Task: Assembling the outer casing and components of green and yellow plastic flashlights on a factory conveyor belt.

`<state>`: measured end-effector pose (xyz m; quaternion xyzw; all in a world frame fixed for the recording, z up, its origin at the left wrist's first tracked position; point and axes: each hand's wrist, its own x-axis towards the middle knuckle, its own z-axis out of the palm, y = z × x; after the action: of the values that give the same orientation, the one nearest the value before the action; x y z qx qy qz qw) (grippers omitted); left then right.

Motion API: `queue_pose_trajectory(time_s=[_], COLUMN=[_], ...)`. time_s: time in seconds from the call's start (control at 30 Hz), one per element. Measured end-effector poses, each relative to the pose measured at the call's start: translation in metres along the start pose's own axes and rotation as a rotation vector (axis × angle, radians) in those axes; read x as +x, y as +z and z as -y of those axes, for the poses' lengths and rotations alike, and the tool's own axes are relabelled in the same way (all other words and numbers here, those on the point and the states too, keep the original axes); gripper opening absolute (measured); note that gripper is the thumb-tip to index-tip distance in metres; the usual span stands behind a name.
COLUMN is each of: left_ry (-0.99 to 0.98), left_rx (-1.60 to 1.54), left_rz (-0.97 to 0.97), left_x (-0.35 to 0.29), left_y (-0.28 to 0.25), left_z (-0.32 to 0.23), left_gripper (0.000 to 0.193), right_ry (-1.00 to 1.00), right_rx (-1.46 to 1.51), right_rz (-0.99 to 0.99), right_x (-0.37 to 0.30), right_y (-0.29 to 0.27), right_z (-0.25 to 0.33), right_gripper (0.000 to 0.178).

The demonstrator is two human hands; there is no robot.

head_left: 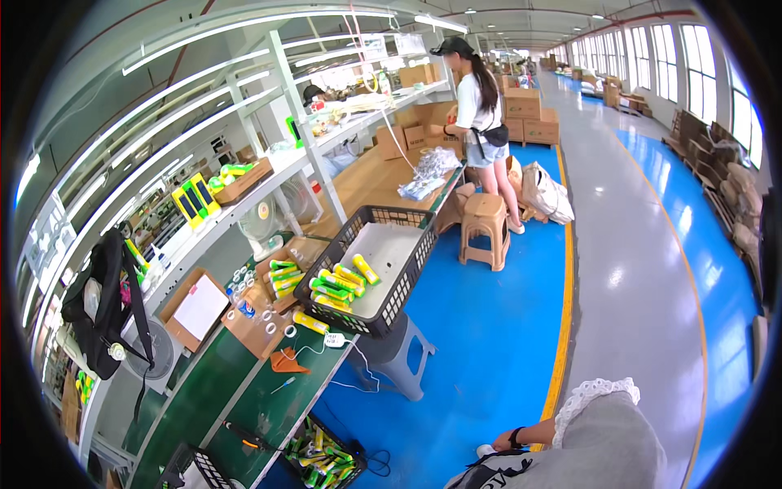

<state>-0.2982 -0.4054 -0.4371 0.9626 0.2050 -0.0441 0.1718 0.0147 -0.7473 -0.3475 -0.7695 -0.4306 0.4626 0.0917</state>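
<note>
My right hand [501, 442] is low in the head view, close to my body, with a black band on the wrist and a grey, lace-edged sleeve behind it. Its fingers seem closed around a small white object [485, 450], too small to name. My left hand is out of the picture. To the left stands a green-topped workbench [277, 399]. On it lie a yellow-green tube-shaped item [310, 322], white rings [290, 331], an orange cloth [289, 361] and a white box with a cable [335, 340]. A black crate [383, 322] holds several more tubes.
Under the bench edge sits another crate of yellow-green tubes [322, 456]. A grey stool [399, 359] stands beneath the black crate. Farther off are a tan stool [485, 232], a standing person [481, 106] and cardboard boxes [521, 106]. A black bag [102, 301] hangs at left.
</note>
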Motion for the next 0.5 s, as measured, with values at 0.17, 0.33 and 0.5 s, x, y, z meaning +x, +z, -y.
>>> queue_pose_trajectory(time_s=[0.17,0.33,0.5], left_ry=[0.021,0.143,0.430], left_rx=[0.250,0.028,-0.135], left_rz=[-0.001,-0.214,-0.163], left_x=[-0.025,-0.017,0.021], left_y=[-0.059,-0.267,-0.325], left_z=[-0.071,-0.219,-0.288], left_gripper=[0.030,0.034,0.048], right_ry=[-0.171,-0.639,-1.092], right_rx=[-0.651,-0.801,-0.933], right_rz=[0.255,0.105,0.162], right_x=[-0.004,-0.021,-0.006], right_y=[-0.080,-0.120,-0.097], right_z=[0.080,0.182,0.215], right_gripper=[0.039,0.041,0.035])
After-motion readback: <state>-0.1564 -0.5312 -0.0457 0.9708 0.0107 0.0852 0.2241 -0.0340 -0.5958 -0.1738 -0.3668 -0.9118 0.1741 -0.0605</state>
